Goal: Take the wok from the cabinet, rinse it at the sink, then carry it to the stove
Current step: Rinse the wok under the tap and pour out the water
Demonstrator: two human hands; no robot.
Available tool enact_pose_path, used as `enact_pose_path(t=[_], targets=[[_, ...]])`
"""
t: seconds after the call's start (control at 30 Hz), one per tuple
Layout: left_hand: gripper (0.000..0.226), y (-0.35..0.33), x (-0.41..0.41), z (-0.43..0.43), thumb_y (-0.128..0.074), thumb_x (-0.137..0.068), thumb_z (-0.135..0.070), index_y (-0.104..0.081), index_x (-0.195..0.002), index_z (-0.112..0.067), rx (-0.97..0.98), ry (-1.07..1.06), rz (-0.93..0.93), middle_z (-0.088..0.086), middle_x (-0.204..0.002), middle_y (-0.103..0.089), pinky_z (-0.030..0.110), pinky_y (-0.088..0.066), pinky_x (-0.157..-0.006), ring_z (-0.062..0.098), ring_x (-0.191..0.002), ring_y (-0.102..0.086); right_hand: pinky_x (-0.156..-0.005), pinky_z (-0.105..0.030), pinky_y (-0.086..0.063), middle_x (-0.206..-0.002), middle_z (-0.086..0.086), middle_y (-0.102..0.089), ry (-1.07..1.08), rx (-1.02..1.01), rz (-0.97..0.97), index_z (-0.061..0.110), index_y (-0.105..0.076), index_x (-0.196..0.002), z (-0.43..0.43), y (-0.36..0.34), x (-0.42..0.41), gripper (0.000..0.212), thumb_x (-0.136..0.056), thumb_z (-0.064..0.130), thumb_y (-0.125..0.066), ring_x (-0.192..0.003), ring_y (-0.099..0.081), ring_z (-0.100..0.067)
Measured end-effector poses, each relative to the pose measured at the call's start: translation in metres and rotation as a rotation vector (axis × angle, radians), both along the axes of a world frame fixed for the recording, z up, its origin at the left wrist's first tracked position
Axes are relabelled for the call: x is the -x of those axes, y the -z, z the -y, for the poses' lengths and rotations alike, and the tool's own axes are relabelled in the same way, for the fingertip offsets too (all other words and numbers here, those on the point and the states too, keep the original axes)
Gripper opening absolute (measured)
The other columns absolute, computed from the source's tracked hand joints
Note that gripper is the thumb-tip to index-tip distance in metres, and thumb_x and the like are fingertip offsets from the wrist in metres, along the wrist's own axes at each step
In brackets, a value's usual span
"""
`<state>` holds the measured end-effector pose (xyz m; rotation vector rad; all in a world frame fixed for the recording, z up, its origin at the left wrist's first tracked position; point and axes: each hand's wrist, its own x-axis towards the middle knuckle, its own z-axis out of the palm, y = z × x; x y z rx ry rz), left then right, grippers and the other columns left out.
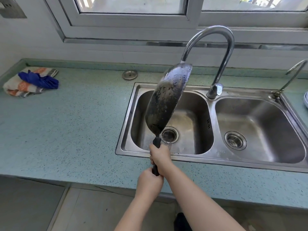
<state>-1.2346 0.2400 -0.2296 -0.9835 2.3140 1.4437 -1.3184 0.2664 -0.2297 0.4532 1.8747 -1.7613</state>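
Observation:
A dark, wet wok [166, 99] is tipped steeply on its side above the left basin of the steel double sink [211, 157], its top rim just under the spout of the tall curved faucet [216, 52]. Water runs off its low edge near the drain [169, 135]. Both hands grip its black handle: my right hand [160, 156] higher up, close to the pan, and my left hand [150, 182] at the handle's end, over the front edge of the counter.
A folded striped towel with a blue cloth [31, 81] lies at the back left of the speckled teal counter [66, 130]. A round steel drain plug [130, 74] sits behind the sink. A thin second tap [290, 77] stands at the right; a window runs above.

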Motion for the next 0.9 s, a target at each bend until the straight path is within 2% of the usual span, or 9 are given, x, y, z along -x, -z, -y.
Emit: enact_pose_path(t=[0.1, 0.3, 0.4, 0.5, 0.7, 0.9], targets=[[0.025, 0.0, 0.003, 0.002, -0.054, -0.08, -0.02, -0.046, -0.057, -0.022, 0.101, 0.006, -0.006, -0.005, -0.058, -0.051, 0.023, -0.029, -0.043, 0.01, -0.052, -0.046, -0.036, -0.018, -0.025, -0.049, 0.0, -0.032, 0.019, 0.1, 0.01, 0.015, -0.036, -0.058, 0.0, -0.002, 0.001, 0.028, -0.082, 0.004, -0.044, -0.033, -0.028, -0.01], [0.024, 0.005, 0.009, -0.005, -0.057, -0.077, -0.022, -0.043, -0.058, -0.02, 0.145, 0.001, -0.02, -0.001, -0.06, -0.051, 0.028, -0.029, -0.044, 0.026, -0.06, -0.047, -0.034, -0.014, -0.024, -0.045, 0.003, -0.03, 0.028, 0.208, 0.046, 0.015, -0.035, -0.059, -0.01, -0.002, 0.007, 0.028, -0.082, 0.001, -0.044, -0.03, -0.026, -0.005], [0.019, 0.008, 0.011, -0.006, -0.058, -0.073, -0.017, -0.046, -0.058, -0.018, -0.008, 0.054, 0.03, -0.001, -0.054, -0.052, 0.024, -0.032, -0.041, 0.019, -0.048, -0.05, -0.036, -0.015, -0.023, -0.048, 0.002, -0.028, 0.015, 0.232, 0.057, 0.016, -0.033, -0.059, -0.016, 0.003, 0.006, 0.03, -0.083, 0.001, -0.043, -0.032, -0.024, -0.005], [0.014, 0.007, 0.014, -0.007, -0.056, -0.067, -0.005, -0.049, -0.058, -0.013, -0.193, 0.051, 0.069, -0.005, -0.034, -0.05, 0.016, -0.035, -0.035, 0.008, -0.027, -0.046, -0.039, -0.017, -0.02, -0.044, 0.004, -0.027, -0.001, 0.235, 0.064, 0.016, -0.032, -0.057, -0.021, 0.007, 0.007, 0.032, -0.083, 0.001, -0.042, -0.032, -0.022, -0.005], [0.015, 0.007, 0.015, -0.016, -0.056, -0.071, -0.01, -0.05, -0.059, -0.016, -0.168, 0.042, 0.056, 0.002, -0.047, -0.052, 0.012, -0.032, -0.029, 0.005, -0.023, -0.046, -0.039, -0.017, -0.02, -0.041, 0.008, -0.027, -0.024, 0.273, 0.077, 0.018, -0.032, -0.056, -0.029, 0.012, 0.008, 0.033, -0.083, 0.002, -0.043, -0.033, -0.022, -0.005], [0.021, 0.008, 0.016, -0.021, -0.058, -0.074, -0.014, -0.048, -0.055, -0.016, -0.1, 0.064, 0.016, 0.0, -0.047, -0.051, 0.012, -0.03, -0.026, 0.005, -0.025, -0.046, -0.038, -0.017, -0.021, -0.04, 0.008, -0.028, -0.036, 0.314, 0.078, 0.018, -0.032, -0.057, -0.036, 0.008, 0.009, 0.033, -0.084, 0.003, -0.043, -0.033, -0.023, -0.004]])
